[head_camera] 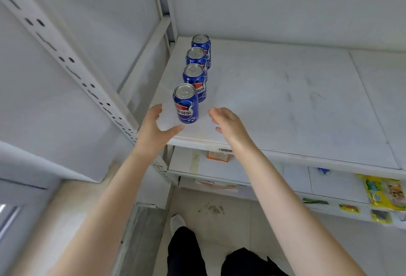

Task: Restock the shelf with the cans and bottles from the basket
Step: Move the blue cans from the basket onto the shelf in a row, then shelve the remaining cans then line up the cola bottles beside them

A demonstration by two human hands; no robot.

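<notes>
Each of the rear cans (pixel 201 43) is partly hidden by the one in front; the yellow packets (pixel 384 194) are cut off at the right edge.

- Yellow snack packets (pixel 384 194): stacked at far right, lower level.
- Orange tag (pixel 218 157): just below the barcode sticker (pixel 225 150).
- Green packet (pixel 315 201): lying flat, left of the yellow packets.
- Tiled floor (pixel 241 220): dark stain (pixel 212 208) at centre.

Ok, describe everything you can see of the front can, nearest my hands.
The front can looks like blue metal, with a red and white logo, white characters and a silver top. It stands upright near the front left edge of the white shelf, heading a row of four. The left hand and right hand flank it, open, neither touching.
</notes>
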